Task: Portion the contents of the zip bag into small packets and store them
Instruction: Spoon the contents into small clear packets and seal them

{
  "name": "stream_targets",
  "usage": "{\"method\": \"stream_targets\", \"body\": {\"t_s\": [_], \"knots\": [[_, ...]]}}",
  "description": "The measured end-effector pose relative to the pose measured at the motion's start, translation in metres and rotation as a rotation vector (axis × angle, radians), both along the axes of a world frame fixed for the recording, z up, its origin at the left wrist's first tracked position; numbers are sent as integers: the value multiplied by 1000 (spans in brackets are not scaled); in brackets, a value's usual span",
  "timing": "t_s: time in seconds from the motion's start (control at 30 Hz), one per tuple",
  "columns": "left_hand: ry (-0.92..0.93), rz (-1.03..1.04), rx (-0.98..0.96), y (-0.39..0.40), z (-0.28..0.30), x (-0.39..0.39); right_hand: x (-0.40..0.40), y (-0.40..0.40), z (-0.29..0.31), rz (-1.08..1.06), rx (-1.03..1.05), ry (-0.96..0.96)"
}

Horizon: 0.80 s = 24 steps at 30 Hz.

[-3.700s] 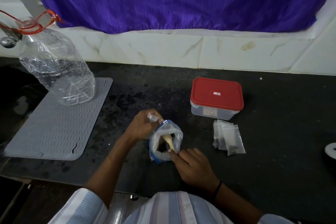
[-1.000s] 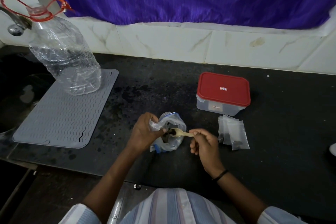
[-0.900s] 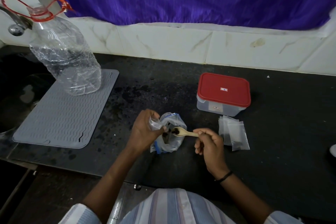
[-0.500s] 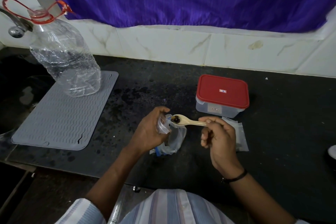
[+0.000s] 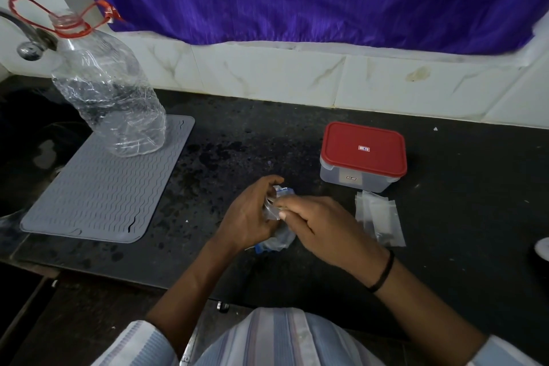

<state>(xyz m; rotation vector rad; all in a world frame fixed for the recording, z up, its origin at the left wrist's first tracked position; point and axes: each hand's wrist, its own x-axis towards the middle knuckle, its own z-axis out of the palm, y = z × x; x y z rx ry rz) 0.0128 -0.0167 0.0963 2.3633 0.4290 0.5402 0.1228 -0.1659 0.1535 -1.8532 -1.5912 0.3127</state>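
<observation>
Both hands meet over the zip bag (image 5: 277, 239), which lies crumpled on the counter (image 5: 237, 134) beneath them. Left hand (image 5: 248, 217) curls round a small clear packet (image 5: 271, 211); right hand (image 5: 320, 226) closes fingers and thumb at the packet's mouth. Likely step: tipping a portion into the packet. Best done with the mouth held wide, packet upright over the bag so spills fall back in. The spoon is not visible, probably under the right hand. Packet contents are hidden. Spare packets (image 5: 381, 221) lie right, near the red-lidded box (image 5: 364, 154), some holding dark bits.
</observation>
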Motion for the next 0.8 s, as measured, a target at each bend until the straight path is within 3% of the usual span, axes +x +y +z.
{"method": "stream_targets", "body": {"t_s": [0.1,0.23,0.4,0.63,0.8], "knots": [[-10,22,-51,3,-1,-3,2,0,-2,50,30,-103],[-33,58,-101,5,-6,-5,4,-3,-7,82,63,-41],[-87,322,-292,-2,-4,-6,0,-3,-7,99,146,-115],[-93,286,-311,-7,-3,-8,-3,-3,-2,-60,146,187],[-86,254,-280,-6,-6,-8,-4,-5,-7,-89,258,-63]]}}
